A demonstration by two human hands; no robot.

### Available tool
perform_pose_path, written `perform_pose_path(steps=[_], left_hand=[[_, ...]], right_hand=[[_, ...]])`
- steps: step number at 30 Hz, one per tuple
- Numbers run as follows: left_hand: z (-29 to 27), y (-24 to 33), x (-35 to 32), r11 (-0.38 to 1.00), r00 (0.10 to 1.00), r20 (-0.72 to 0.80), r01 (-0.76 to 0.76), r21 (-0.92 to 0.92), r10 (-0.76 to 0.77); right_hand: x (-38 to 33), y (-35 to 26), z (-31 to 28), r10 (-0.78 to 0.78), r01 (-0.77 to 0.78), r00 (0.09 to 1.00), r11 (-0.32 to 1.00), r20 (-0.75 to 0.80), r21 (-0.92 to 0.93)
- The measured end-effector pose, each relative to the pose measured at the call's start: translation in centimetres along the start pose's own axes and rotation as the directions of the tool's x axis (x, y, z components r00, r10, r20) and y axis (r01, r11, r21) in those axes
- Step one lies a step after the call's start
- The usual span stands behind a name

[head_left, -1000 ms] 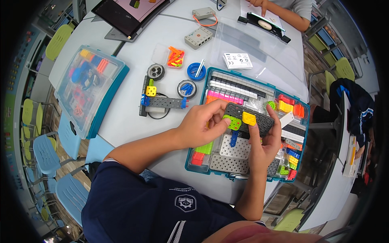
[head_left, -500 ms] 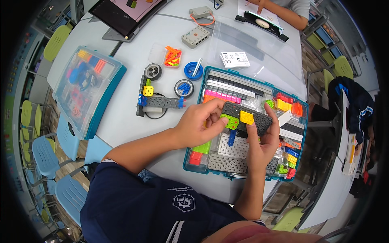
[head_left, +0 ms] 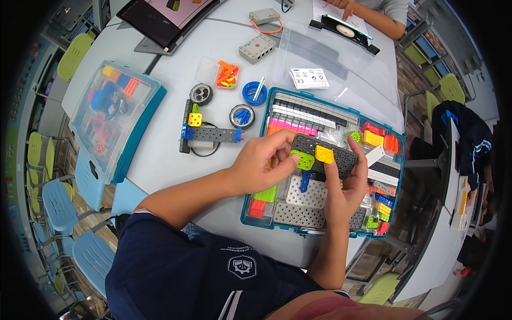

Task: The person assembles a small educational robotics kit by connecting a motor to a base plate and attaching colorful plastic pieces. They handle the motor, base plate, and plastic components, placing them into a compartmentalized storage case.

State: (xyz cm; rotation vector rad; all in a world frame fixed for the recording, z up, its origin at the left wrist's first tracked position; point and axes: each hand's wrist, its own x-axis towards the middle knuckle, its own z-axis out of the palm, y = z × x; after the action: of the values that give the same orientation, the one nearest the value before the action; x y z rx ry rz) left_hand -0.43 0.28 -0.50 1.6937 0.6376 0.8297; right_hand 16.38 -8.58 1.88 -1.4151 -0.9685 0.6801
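Staying clasped, both hands (head_left: pixel 266 162) (head_left: pixel 346 184) hold the dark plate (head_left: pixel 341 154) unmoved.

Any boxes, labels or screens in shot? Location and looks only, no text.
Open parts tray: table edge under the hands, teal rim, compartments of coloured pieces.
Closed parts box: left, teal, clear lid.
Leaflet: above tray, white, small black marks.
Tablet screen: top left, dark frame, pale picture.

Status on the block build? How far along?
Done: a yellow block sits on the dark plate. In hand: left hand presses a green block on, right hand holds the plate. Left: the small chassis lies apart on the table.
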Motion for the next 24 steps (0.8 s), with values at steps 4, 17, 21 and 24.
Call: perform_pose_path(steps=[4,17,21,24], left_hand=[[0.0,-0.04,0.12,1.0,1.0,0.004,-0.002,0.004,0.002],[0.41,-0.1,0.38,0.997,0.999,-0.041,0.008,-0.072,-0.011],[0.57,-0.3,0.45,0.992,0.998,-0.057,0.022,-0.121,-0.029],[0.6,-0.38,0.63,0.99,0.997,-0.071,0.018,-0.142,-0.028]], right_hand=[[0.12,0.22,0.02,-0.031,0.03,0.999,0.999,-0.012,-0.024],[0.26,0.35,-0.03,-0.034,0.034,0.999,0.999,-0.005,-0.006],[0.38,0.27,0.09,-0.049,0.049,0.999,0.999,-0.009,-0.016],[0.48,0.32,0.23,-0.056,0.055,0.998,0.998,-0.019,-0.024]])
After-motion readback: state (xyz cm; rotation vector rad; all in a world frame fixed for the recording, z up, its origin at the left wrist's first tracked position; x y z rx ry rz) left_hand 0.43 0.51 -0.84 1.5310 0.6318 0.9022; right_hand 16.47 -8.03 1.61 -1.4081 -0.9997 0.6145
